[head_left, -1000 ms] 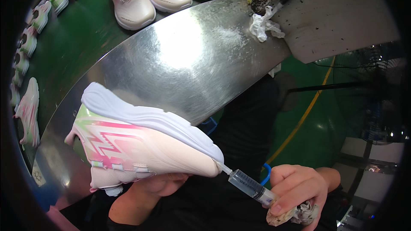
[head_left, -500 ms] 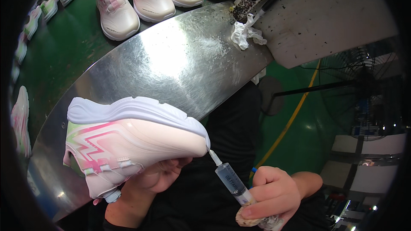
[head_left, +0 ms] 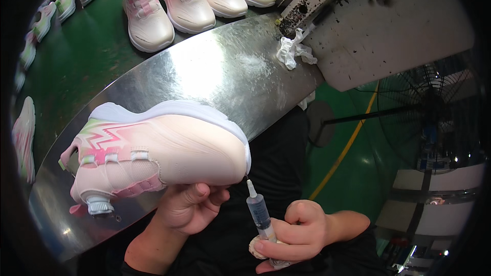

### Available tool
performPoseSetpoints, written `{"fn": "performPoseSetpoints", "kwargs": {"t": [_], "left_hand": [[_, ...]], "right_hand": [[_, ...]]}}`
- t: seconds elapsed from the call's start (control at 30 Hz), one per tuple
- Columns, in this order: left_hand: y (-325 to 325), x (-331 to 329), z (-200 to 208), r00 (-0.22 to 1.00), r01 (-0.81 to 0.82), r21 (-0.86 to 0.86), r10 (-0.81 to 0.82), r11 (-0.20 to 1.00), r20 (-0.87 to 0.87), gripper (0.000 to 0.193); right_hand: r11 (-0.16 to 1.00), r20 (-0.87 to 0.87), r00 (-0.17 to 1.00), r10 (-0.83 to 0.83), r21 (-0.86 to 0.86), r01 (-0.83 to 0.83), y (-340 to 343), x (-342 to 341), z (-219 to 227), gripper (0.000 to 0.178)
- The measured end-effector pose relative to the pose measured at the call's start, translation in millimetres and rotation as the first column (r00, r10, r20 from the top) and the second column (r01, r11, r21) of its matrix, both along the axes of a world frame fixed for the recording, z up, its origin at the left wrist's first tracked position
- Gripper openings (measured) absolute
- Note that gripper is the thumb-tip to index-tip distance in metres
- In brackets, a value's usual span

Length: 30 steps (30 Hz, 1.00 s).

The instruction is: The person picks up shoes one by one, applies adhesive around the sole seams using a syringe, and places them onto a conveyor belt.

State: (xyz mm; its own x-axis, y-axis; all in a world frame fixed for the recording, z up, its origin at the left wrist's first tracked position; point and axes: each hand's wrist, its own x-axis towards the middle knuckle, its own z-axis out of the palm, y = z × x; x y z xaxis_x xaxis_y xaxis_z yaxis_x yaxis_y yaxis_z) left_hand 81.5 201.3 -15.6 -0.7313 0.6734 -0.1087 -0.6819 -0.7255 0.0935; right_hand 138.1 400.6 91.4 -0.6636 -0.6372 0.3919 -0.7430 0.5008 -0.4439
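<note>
A pale pink and white sneaker lies on its side in the air, its lavender-white sole turned up and away from me. My left hand supports it from below near the toe, fingers curled against the upper; part of the grip is hidden by the shoe. In my right hand is a clear syringe with dark markings, its nozzle pointing up. The thin tip meets the seam between sole and upper at the toe. A whitish wad is around the syringe's lower end, inside my right fingers.
Several matching sneakers stand on the green surface beyond the curved metal ledge. A crumpled white tissue rests by a stained pale panel. More shoes line the far left. A black fan stands at right.
The sneaker has rolled so more of its upper and its dial face me. My right hand and the syringe have shifted left, and the syringe is more upright.
</note>
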Motion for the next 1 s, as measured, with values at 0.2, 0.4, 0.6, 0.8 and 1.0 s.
{"fn": "performPoseSetpoints", "kwargs": {"t": [0.2,0.4,0.6,0.8,1.0], "left_hand": [[-0.1,-1.5,13.8,1.000,-0.007,-0.026,0.007,1.000,-0.006,0.042],[1.0,-2.4,14.2,1.000,0.012,-0.070,-0.011,0.997,0.002,0.043],[2.6,-2.5,14.7,1.000,0.003,-0.089,-0.001,0.996,0.021,0.044],[0.7,-4.2,13.1,0.999,0.020,-0.095,-0.018,0.995,0.027,0.042],[-7.1,1.6,-5.2,0.999,0.053,0.039,-0.053,0.998,0.001,0.044]], "right_hand": [[0.995,-0.022,0.996,-0.089,-0.044,0.088,1.4,7.3,-13.1,0.037],[0.997,-0.046,0.997,-0.069,-0.029,0.067,4.4,9.1,-18.8,0.039],[0.998,-0.065,0.996,-0.064,-0.017,0.063,4.8,8.1,-21.5,0.038],[0.998,-0.064,0.996,-0.060,-0.015,0.059,3.7,6.4,-20.6,0.037],[0.984,-0.135,0.987,-0.085,-0.164,0.063,11.5,9.2,-9.1,0.053]]}}
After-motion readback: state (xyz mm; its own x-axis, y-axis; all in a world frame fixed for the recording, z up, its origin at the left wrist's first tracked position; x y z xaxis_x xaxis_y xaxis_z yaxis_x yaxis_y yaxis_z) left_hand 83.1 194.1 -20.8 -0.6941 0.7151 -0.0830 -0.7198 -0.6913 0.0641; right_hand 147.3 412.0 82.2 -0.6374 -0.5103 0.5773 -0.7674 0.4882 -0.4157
